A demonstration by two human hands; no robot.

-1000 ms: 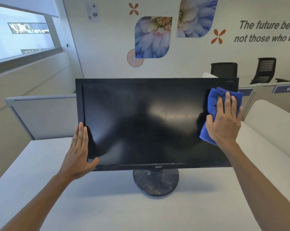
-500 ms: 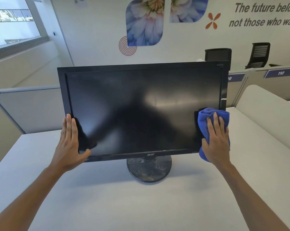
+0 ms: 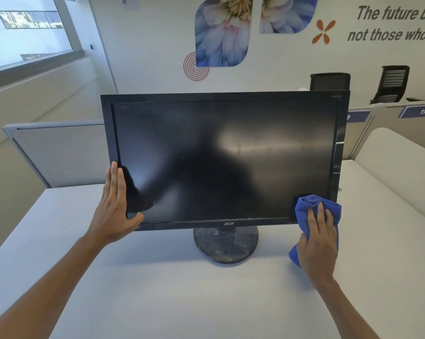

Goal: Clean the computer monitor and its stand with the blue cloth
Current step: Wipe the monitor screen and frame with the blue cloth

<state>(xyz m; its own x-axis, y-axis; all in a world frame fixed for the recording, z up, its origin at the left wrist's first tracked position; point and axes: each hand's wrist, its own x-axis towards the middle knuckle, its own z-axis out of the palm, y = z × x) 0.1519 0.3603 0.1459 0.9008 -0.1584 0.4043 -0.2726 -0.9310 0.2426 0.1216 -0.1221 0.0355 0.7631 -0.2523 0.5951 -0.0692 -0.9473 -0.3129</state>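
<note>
A black computer monitor [image 3: 221,157] stands on a round, dusty dark stand [image 3: 226,245] in the middle of a white desk [image 3: 182,294]. My right hand [image 3: 316,243] presses a bunched blue cloth [image 3: 304,211] against the monitor's lower right corner, partly over the bezel. My left hand [image 3: 114,206] lies flat with fingers together along the monitor's lower left edge, thumb under the bottom bezel, steadying it. The screen is off and shows smudges and reflections.
A grey partition panel [image 3: 57,152] stands behind the desk at left. A beige rounded divider [image 3: 397,157] runs along the right. Two black office chairs [image 3: 392,84] stand by the far wall. A window [image 3: 23,30] is at upper left.
My right hand with the blue cloth has slid down the monitor's right side from the upper right to the lower right corner. My left hand has stayed on the left edge.
</note>
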